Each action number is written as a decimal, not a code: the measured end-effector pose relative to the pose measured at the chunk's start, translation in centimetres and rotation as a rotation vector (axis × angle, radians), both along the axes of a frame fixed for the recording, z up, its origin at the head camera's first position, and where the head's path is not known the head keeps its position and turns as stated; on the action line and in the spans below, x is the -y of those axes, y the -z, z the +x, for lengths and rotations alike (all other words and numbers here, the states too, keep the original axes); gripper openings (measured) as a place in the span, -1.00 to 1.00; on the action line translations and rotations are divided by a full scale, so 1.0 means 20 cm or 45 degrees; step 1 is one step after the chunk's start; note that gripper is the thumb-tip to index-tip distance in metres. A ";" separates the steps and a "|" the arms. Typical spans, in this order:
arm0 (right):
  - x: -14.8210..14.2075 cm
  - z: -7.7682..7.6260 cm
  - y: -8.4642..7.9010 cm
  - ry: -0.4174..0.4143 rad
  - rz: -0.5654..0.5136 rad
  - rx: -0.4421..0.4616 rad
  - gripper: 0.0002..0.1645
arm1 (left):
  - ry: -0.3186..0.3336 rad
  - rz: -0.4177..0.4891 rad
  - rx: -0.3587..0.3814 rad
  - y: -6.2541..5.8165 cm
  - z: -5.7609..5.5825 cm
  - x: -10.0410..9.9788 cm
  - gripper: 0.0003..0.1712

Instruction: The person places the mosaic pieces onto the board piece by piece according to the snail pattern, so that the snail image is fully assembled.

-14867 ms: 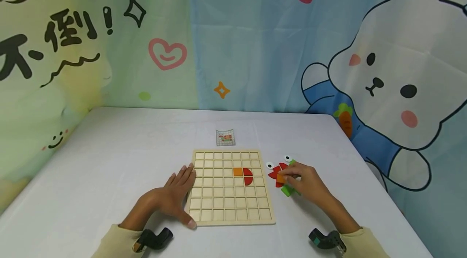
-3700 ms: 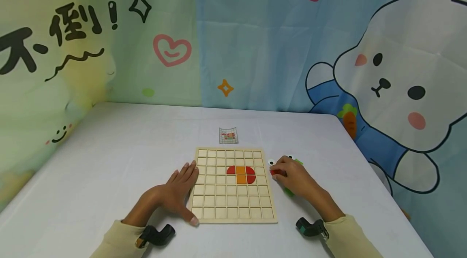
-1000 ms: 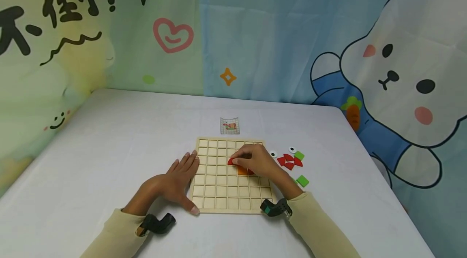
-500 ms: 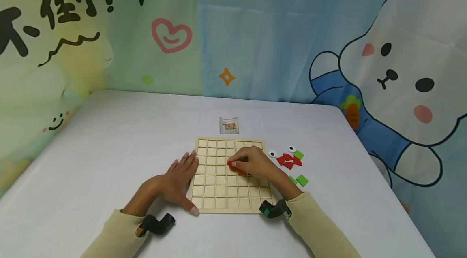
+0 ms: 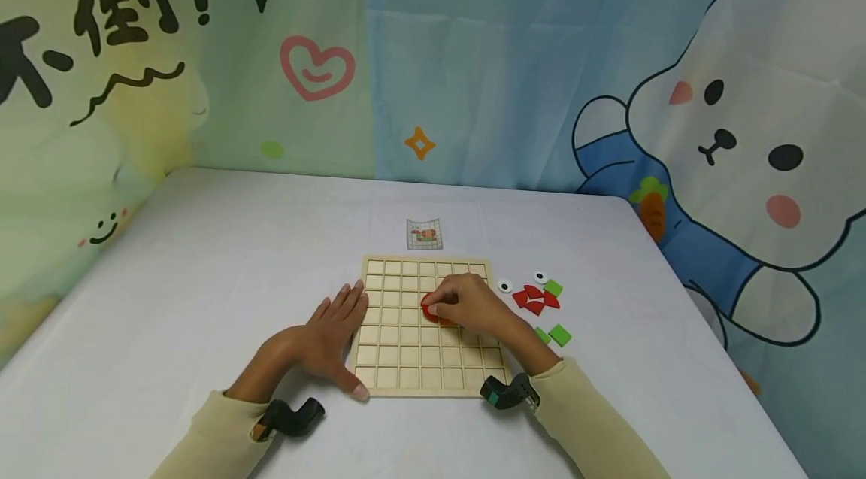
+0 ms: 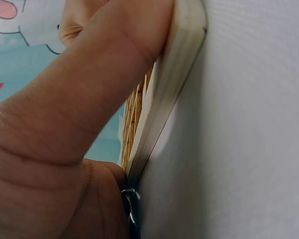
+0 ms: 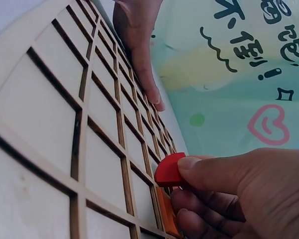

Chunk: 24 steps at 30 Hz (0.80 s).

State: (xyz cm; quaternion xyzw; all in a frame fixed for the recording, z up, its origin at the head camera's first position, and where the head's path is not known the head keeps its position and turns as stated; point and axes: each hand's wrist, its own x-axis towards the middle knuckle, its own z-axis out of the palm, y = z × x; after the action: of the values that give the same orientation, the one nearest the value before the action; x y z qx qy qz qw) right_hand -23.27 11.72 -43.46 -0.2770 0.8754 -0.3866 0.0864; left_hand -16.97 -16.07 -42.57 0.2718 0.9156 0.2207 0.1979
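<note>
A square wooden board [image 5: 399,356] with raised grid lines lies flat on the table. My left hand [image 5: 321,340] rests along its left edge, fingers extended and thumb at the near corner; the left wrist view shows the thumb [image 6: 89,74] against the board's side. My right hand [image 5: 470,302] is over the board, pinching a red quarter-round piece [image 7: 168,170] between thumb and fingers. That piece is tilted above the cells, close beside an orange square [image 7: 168,214] set in the grid. The right hand hides most of the other set pieces in the head view.
Right of the board lie several red pieces [image 5: 534,307], green pieces [image 5: 560,334] and two round eye pieces [image 5: 504,286]. A small picture card [image 5: 424,234] lies beyond the board on the white table [image 5: 271,238]. A printed curtain [image 5: 460,73] hangs behind.
A second orange square and a left red quarter joined the board's pieces earlier. My right hand has since carried another red piece from the pile onto the board. The left hand stays.
</note>
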 end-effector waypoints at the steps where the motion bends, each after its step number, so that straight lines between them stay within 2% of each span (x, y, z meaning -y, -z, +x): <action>1: 0.00 0.00 0.00 0.008 0.009 -0.009 -0.86 | -0.002 0.002 0.002 0.00 0.00 0.00 0.60; 7: 0.01 0.02 0.01 0.043 0.045 -0.059 -0.92 | 0.004 0.003 0.020 0.01 0.00 0.00 0.60; 15: 0.02 0.04 0.02 0.029 0.094 -0.107 -0.92 | 0.000 0.011 0.019 0.02 0.00 0.01 0.61; 24: 0.03 0.05 0.00 0.039 0.154 -0.082 -0.92 | 0.006 0.025 0.029 0.02 -0.01 0.01 0.62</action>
State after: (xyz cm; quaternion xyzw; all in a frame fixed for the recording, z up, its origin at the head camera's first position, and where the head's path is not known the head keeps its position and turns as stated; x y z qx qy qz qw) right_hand -22.24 11.19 -43.41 -0.2699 0.9037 -0.3252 0.0690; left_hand -17.09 -16.21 -42.93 0.2735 0.9103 0.2323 0.2061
